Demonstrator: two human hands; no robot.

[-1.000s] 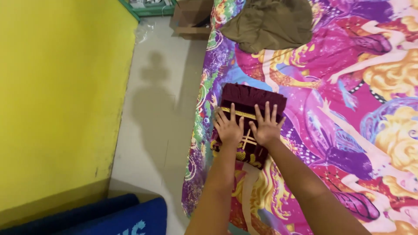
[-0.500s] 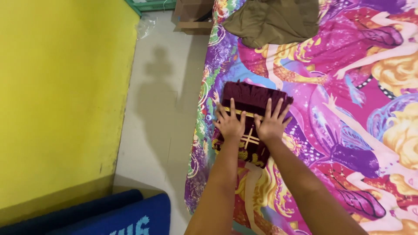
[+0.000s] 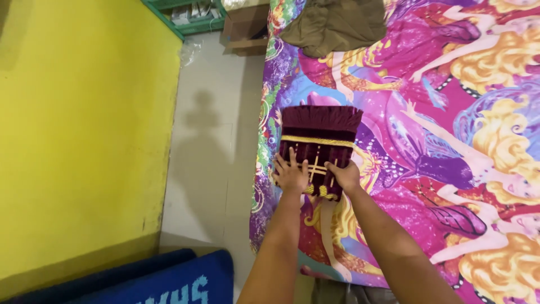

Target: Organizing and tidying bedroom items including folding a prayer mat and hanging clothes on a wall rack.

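Note:
A folded maroon cloth with gold bands and a fringed far edge lies near the left edge of the bed. My left hand rests on its near left corner with fingers spread over the fabric. My right hand grips the near right corner, fingers curled under the edge. Both forearms reach in from the bottom of the view.
The bed wears a bright pink and purple cartoon-print sheet. A crumpled olive garment lies at its far end. Left of the bed runs a pale floor strip, a yellow wall, a cardboard box and a blue mat.
Both hands slid back from the middle of the cloth to its near edge. The right hand's fingers curled around the corner. The cloth now lies squarer to the view.

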